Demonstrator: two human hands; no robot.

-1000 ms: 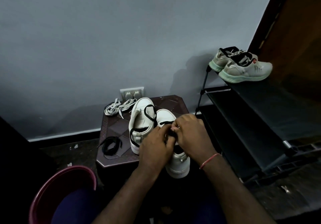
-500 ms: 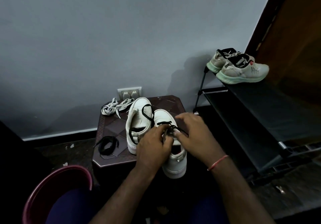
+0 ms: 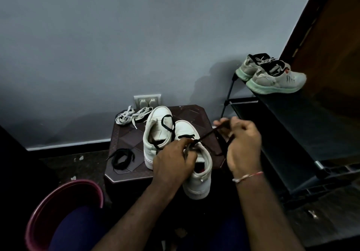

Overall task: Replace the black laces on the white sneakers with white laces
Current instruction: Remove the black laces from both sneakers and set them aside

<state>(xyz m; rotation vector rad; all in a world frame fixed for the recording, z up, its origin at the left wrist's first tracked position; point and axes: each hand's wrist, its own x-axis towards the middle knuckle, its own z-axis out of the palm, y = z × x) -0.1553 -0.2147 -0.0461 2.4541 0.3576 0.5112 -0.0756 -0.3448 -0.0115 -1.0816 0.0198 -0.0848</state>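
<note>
Two white sneakers stand side by side on a small dark table. The left sneaker has a loose black lace draped over it. My left hand grips the right sneaker at its tongue and eyelets. My right hand pinches that shoe's black lace and holds it taut, stretched out to the right of the shoe. A bundle of white laces lies at the table's back left. A removed black lace sits coiled at the front left.
A wall socket is behind the table. A black shoe rack stands to the right, with a pair of grey-green running shoes on top. A maroon bucket sits at the lower left, by my knee.
My right hand has pulled away from the shoe to the right, drawing the black lace out taut. My left hand stays on the right sneaker.
</note>
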